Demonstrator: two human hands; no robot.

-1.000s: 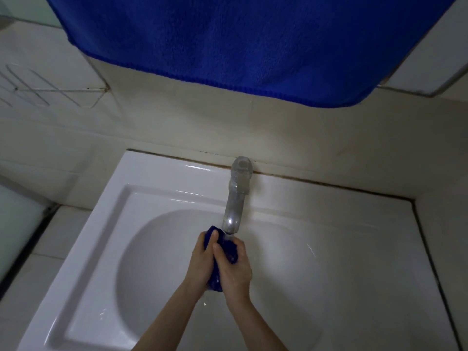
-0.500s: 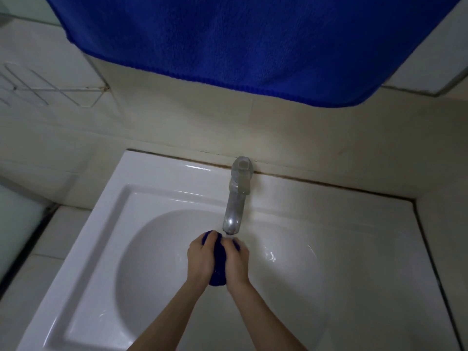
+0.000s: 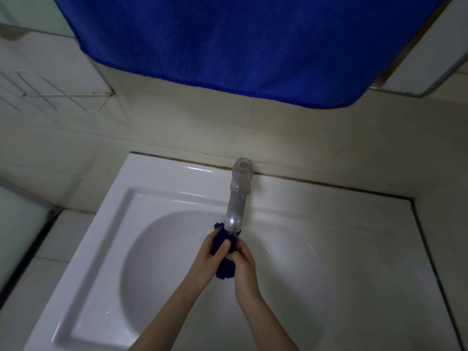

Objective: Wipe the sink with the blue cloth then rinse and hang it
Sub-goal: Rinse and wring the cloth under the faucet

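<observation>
1. Both my hands are curled round the blue cloth [image 3: 225,271], which is bunched into a wad between them. The left hand [image 3: 211,253] wraps its left side and the right hand [image 3: 245,266] its right.
2. The cloth sits over the bowl of the sink [image 3: 162,182], with its top at the mouth of the tap [image 3: 236,206]. I cannot tell whether water is running.
3. I judge this to be the rinse step. The wiping looks finished, and wringing and hanging are left.
4. The bowl is wide open on both sides of the hands, but the spout sits right over the knuckles. A straight lift would knock it, so I would draw back toward me first.
5. A large blue towel [image 3: 240,46] hangs over the wall above, with a wire rack [image 3: 58,97] to its left. Any way up to a hanging place passes close to that towel's lower edge.
</observation>
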